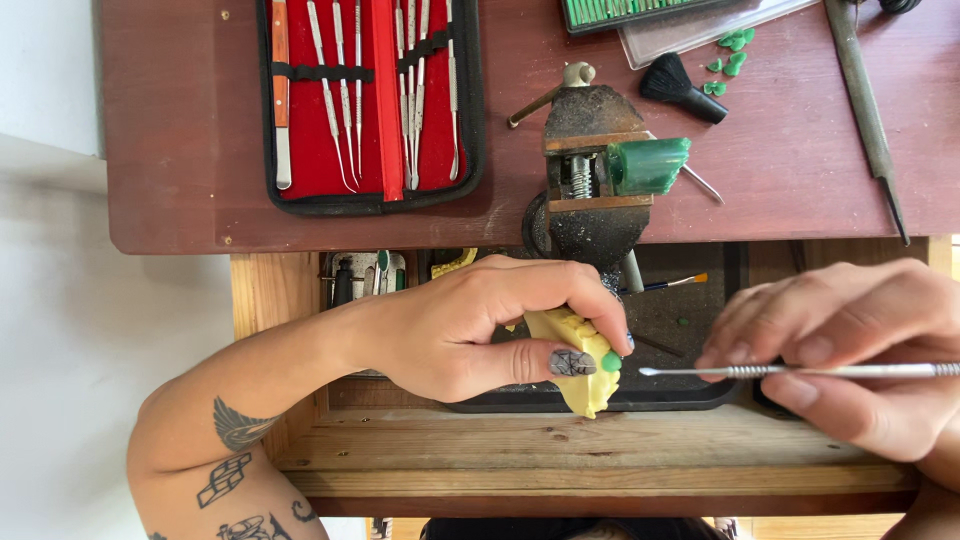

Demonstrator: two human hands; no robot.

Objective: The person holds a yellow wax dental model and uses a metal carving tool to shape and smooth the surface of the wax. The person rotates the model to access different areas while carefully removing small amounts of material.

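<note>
My left hand [480,330] grips a pale yellow dental cast [580,360] over a black tray [690,330], with a small green wax bit [611,362] at its right end beside my thumb. My right hand [850,350] holds a thin metal carving tool [800,371] level, its fine tip pointing left and stopping just short of the green wax. Both hands hover above the open wooden drawer [560,450].
On the dark red desk [180,150] stand a small bench vise [590,170] clamping a green wax block [648,165], an open red case of metal instruments [365,100], a black brush [680,88], green wax scraps [730,52] and a long file [865,110].
</note>
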